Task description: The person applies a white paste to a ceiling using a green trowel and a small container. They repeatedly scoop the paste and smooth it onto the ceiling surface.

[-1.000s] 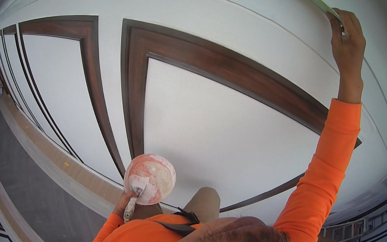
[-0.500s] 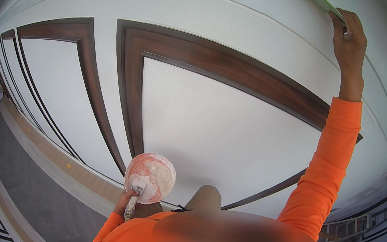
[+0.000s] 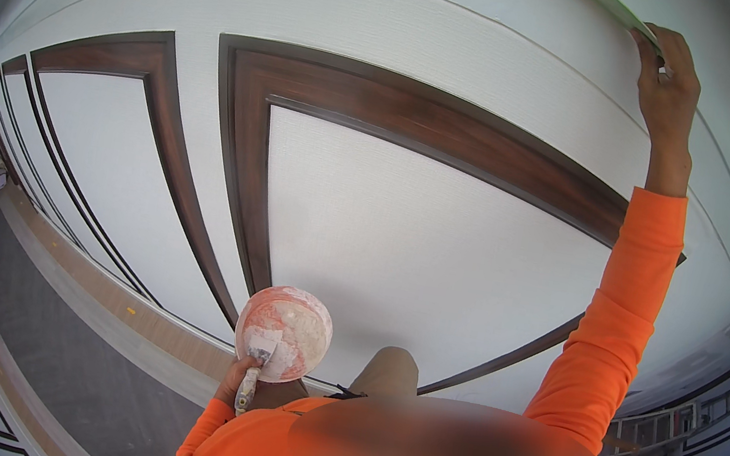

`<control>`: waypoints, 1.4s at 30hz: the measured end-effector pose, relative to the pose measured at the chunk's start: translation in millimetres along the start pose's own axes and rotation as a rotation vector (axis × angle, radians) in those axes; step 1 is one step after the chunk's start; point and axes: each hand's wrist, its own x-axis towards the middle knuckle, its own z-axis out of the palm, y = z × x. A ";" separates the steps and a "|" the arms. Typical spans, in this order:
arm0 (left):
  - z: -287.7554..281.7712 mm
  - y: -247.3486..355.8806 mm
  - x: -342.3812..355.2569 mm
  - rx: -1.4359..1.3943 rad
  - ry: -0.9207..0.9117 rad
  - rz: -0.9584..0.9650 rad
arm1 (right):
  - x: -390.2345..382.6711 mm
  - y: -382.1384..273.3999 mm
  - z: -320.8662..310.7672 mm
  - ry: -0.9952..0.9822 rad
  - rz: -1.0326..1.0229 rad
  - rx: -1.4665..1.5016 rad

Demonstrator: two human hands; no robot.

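My right hand point(image 3: 674, 84) is raised high against the white wall at the upper right. Its fingers are closed on the end of a long, thin green blade point(image 3: 606, 2), which runs off the top edge of the picture and lies close to the wall. Low at my waist, my left hand point(image 3: 236, 375) grips a putty knife point(image 3: 247, 388) by its stained handle. The knife's blade rests over a round, pinkish pan point(image 3: 324, 324) smeared with whitish filler. That same hand also appears to support the pan, though most of its fingers are hidden.
Dark brown wooden mouldings point(image 3: 437, 124) frame panels on the white wall point(image 3: 422, 227) before me. A grey floor with a wood-toned border point(image 3: 167, 352) stretches away at the left. At the lower right stands a metal ladder point(image 3: 657, 432).
My right hand, with the green blade, has shifted slightly to the right and down along the wall. My left hand, the putty knife and the pan stay nearly in place.
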 end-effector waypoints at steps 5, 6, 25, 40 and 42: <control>11.1 12.2 -9.0 0.026 0.020 -0.029 | -6.0 6.3 -2.4 -0.003 0.013 -0.004; 13.5 17.9 -13.5 0.045 0.028 -0.051 | -7.2 7.3 -2.6 0.004 0.017 0.007; 14.0 16.6 -17.5 0.011 0.003 -0.057 | -10.6 -14.3 4.6 0.047 -0.065 0.063; 11.8 9.8 -12.7 0.035 0.026 -0.029 | 2.6 -18.2 14.5 0.022 0.020 0.067; 11.1 8.5 -12.2 0.026 0.026 -0.023 | 0.9 -14.1 12.0 0.024 0.027 0.055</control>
